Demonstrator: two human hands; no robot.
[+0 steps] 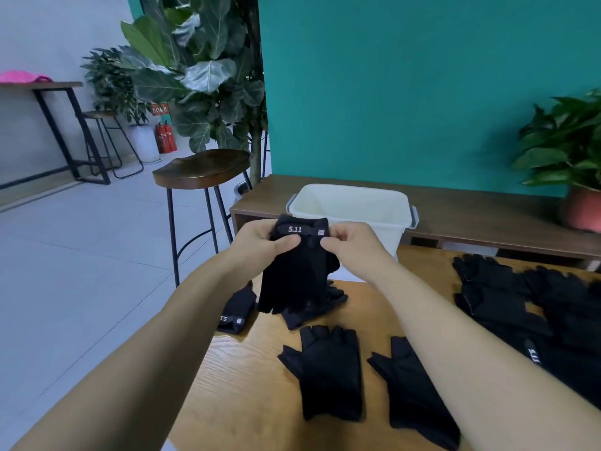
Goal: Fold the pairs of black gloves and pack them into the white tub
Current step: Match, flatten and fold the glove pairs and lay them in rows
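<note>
**Holding a glove bundle up by the cuff, tub right behind it**

Closest to the camera, two fingerless black gloves lie flat on the wooden counter [253, 385], side by side and not touching: the left flat glove [328, 369] and the right flat glove [413, 385]. Off to the right there's a big glove pile [536, 304]. At the counter's left edge sits a lone glove [235, 309] with its 5.11 strap facing the camera.

A bit further out, both arms reach forward. The left grip [257, 242] and right grip [354, 247] are each pinching the cuff end of the held gloves [296, 281], thumbs on the near face just under the 5.11 strap [297, 230]. The finger ends hang down, above a few more loose gloves [325, 304] on the counter. Can't tell whether it's one glove or a stacked pair.

Directly behind the hands is the white tub [351, 206], open-topped, at the far end of the counter against a dark wooden ledge [471, 203]. A potted plant [569, 151] stands on that ledge at the right, a bar stool [201, 167] stands on the floor to the left, and a teal wall [406, 76] is behind it all.
</note>
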